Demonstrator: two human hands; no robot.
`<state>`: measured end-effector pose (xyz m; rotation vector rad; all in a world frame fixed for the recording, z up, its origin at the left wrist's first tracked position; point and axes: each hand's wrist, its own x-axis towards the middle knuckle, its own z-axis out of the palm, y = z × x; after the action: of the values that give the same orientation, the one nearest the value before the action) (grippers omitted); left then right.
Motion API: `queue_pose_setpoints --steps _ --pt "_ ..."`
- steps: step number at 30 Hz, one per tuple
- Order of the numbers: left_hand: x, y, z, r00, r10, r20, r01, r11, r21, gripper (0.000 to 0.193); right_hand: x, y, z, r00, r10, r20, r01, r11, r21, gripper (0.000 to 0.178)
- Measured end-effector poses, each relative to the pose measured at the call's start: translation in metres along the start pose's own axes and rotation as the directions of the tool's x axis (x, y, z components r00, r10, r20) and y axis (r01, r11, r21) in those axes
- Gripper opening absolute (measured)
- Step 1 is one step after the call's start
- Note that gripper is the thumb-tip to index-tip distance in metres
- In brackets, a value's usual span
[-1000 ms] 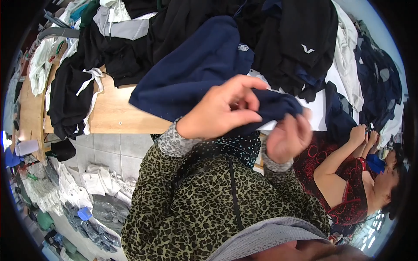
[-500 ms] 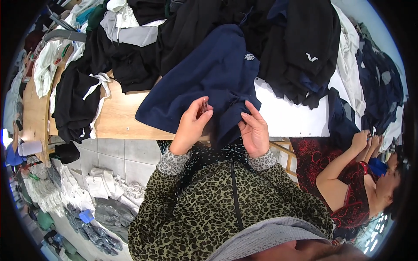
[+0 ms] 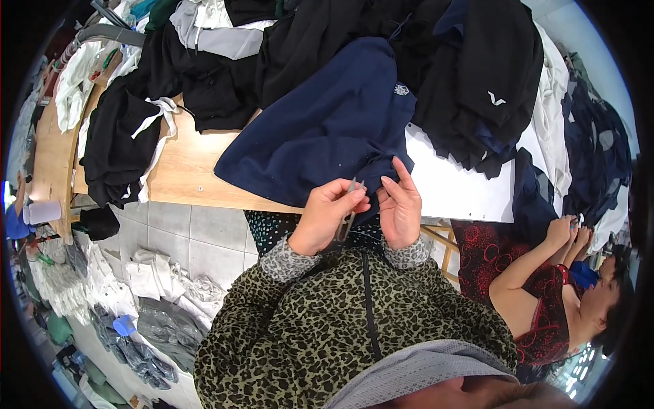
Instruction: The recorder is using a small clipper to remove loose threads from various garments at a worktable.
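Observation:
A navy garment (image 3: 320, 112) with a small pale emblem lies over the table's front edge, its near end hanging between my hands. My left hand (image 3: 330, 211) is closed around small metal thread snips (image 3: 349, 217), their tips pointing up and away from me beside the cloth. At the garment's near right edge is my right hand (image 3: 400, 211), index finger extended and the other fingers bent against the navy cloth. Part of that grip is hidden.
Black garments (image 3: 470, 82) are heaped along the back of the wooden table (image 3: 184, 160). A black garment with white ties (image 3: 119, 146) hangs over the front left. On the right, a co-worker (image 3: 524, 293) handles dark cloth. White clothes (image 3: 153, 276) and plastic-wrapped bundles (image 3: 170, 327) lie on the floor, left.
My left hand has moved right and slightly down toward my right hand, bringing the snips into clearer view. The right hand has stayed at the garment's edge. The view has shifted slightly.

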<state>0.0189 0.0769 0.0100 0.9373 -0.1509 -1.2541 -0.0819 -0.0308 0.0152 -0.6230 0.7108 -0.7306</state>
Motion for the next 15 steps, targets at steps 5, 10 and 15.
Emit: queue_pose_setpoints --steps 5,10,15 --pt "0.008 -0.007 0.01 0.998 0.057 0.007 -0.058 0.994 0.093 0.011 -0.003 -0.001 -0.003 1.0 0.023 0.004 -0.023 1.0 -0.005 0.045" --pt "0.014 -0.01 0.012 0.998 0.057 0.005 -0.057 0.993 0.108 0.01 -0.003 0.001 -0.008 0.999 0.037 -0.005 -0.037 0.999 0.0 0.046" --pt "0.016 -0.009 0.015 0.999 0.035 0.0 -0.035 0.993 0.108 0.01 -0.003 0.003 -0.008 0.999 0.047 -0.025 -0.047 0.999 0.0 0.046"
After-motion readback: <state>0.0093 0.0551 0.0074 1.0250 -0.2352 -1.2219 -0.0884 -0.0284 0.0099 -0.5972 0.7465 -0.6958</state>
